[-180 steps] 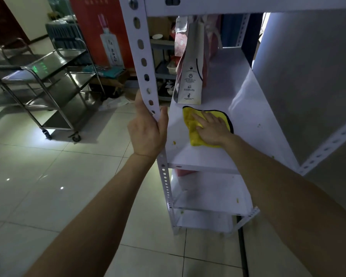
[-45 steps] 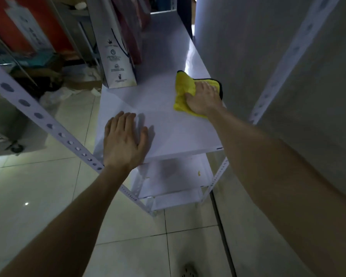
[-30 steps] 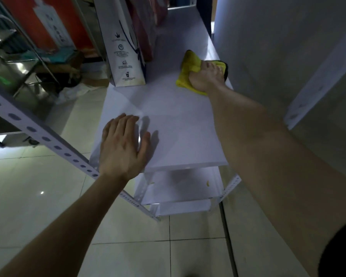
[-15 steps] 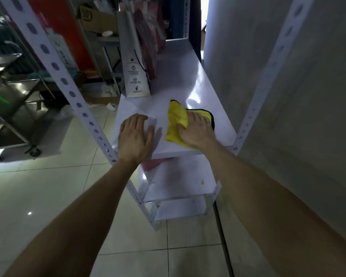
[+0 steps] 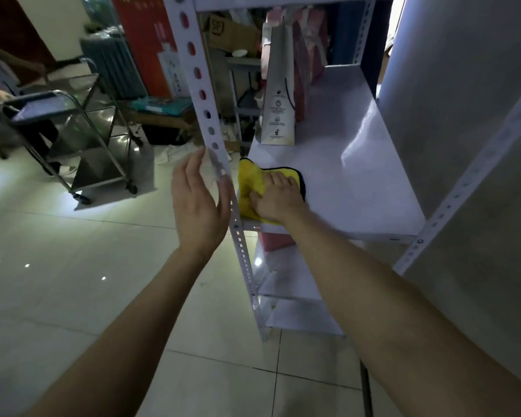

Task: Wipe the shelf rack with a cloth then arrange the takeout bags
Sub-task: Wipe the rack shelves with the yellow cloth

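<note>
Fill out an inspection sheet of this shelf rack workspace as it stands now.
Surface: white shelf, bare on the wall side.
Job's things: yellow cloth at the front left corner; white takeout bag upright further back, pink bags behind it.
Clutter: pink item on the shelf below.
Hands: right hand flat on the cloth; left hand open beside the front post, contact unclear.
Cables: nothing seen.
Surroundings: steel trolley on tiled floor, left; grey wall right.

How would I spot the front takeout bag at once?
On the white shelf rack, look at the shelf holding the yellow cloth. Past the cloth, the front bag stands upright: white with small dark printed symbols, unlike the pink bags behind it.
</note>
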`<state>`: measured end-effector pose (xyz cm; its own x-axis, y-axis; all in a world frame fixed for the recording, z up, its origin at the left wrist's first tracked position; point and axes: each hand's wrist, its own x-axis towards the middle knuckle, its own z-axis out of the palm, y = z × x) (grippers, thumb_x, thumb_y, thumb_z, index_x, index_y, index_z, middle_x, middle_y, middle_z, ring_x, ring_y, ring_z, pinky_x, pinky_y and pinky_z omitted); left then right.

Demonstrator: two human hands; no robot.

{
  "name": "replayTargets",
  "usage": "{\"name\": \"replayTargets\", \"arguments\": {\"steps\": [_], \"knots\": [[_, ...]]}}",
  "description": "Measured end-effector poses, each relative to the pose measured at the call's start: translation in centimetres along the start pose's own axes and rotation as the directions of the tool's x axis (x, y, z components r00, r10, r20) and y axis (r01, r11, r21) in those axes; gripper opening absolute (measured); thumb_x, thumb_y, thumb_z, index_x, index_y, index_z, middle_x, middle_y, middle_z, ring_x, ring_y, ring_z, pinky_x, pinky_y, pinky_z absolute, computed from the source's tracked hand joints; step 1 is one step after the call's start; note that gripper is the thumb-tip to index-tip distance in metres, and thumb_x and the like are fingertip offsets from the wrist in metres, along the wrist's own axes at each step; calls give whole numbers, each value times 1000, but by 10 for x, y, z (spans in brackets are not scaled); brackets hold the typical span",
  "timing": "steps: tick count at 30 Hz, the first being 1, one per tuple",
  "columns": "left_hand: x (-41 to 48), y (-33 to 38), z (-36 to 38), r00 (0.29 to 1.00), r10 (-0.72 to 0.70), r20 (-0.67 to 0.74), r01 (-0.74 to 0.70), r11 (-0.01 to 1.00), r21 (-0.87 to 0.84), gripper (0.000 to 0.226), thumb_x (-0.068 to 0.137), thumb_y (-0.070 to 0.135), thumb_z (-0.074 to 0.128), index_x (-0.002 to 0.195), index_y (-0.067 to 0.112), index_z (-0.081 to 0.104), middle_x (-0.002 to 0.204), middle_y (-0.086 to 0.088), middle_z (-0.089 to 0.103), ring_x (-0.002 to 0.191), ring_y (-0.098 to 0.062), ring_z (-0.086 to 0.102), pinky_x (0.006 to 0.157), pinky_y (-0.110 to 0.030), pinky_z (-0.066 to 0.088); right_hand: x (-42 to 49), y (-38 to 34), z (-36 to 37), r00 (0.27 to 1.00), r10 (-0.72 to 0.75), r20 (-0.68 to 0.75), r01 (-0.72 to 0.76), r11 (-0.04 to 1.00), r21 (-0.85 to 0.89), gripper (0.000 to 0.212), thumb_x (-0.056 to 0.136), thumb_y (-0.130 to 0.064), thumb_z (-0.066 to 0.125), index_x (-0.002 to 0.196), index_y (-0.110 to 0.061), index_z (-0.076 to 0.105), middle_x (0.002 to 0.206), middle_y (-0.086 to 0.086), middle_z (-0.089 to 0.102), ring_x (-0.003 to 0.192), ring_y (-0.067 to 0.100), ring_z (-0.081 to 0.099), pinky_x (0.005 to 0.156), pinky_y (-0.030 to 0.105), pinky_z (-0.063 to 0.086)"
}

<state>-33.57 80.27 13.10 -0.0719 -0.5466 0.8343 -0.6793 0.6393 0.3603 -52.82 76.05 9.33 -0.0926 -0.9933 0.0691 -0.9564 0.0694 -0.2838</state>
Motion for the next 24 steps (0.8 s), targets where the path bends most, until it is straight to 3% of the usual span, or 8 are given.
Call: {"name": "replayTargets", "arguments": {"steps": [3, 5, 6, 9, 17, 20, 24], "knots": [[5, 4, 4, 969, -183, 166, 206, 969, -138, 72, 112, 49, 56, 170, 36, 14, 146, 9, 52, 122, -6, 62, 96, -37, 58, -14, -6, 2, 999, -48, 3, 48, 999, 24, 69, 101, -53, 42, 156, -11, 42, 161, 12, 45, 151, 30, 37, 125, 48, 24], [6, 6, 10, 939, -225, 259, 269, 951, -150, 74, 110, 58, 52, 160, 63, -2, 149, 9, 59, 118, -15, 71, 88, -41, 62, -26, 1, -1, 998, -54, -18, 55, 997, 58, 64, 103, -51, 43, 154, -13, 44, 159, 10, 48, 149, 29, 40, 125, 46, 26], [6, 5, 12, 934, -232, 272, 278, 950, -144, 74, 109, 61, 51, 157, 68, -5, 154, 4, 58, 119, -25, 72, 84, -43, 63, -33, 7, -3, 998, -50, -25, 52, 997, 65, 62, 104, -50, 43, 154, -13, 44, 159, 10, 48, 148, 29, 40, 125, 45, 26], [8, 3, 19, 925, -261, 278, 309, 940, -147, 75, 107, 59, 51, 160, 67, -3, 157, 3, 57, 116, -38, 73, 78, -44, 59, -56, 33, -10, 999, -12, -44, 15, 998, 68, 65, 107, -52, 40, 159, -12, 39, 164, 10, 43, 152, 28, 35, 128, 44, 21], [8, 2, 17, 908, -260, 329, 325, 932, -162, 80, 109, 56, 52, 169, 48, 0, 158, -4, 57, 113, -36, 74, 84, -56, 65, -139, 151, -51, 922, 349, -166, -340, 937, 85, 64, 109, -47, 46, 160, -10, 39, 163, 13, 45, 151, 33, 38, 126, 43, 22], [10, 7, 10, 894, -246, 375, 329, 928, -176, 78, 110, 50, 54, 168, 45, 2, 158, -7, 56, 119, -35, 72, 90, -55, 64, -155, 151, -57, 908, 371, -192, -359, 928, 99, 54, 110, -42, 47, 150, -7, 48, 151, 15, 53, 141, 36, 45, 121, 44, 27], [13, 11, -9, 886, -233, 401, 317, 935, -159, 65, 110, 56, 49, 165, 41, 17, 157, 1, 54, 131, -26, 65, 101, -55, 60, -162, 121, -56, 889, 386, -245, -414, 908, -70, 46, 111, -43, 43, 134, -5, 55, 137, 16, 59, 129, 36, 52, 109, 44, 34]]}}
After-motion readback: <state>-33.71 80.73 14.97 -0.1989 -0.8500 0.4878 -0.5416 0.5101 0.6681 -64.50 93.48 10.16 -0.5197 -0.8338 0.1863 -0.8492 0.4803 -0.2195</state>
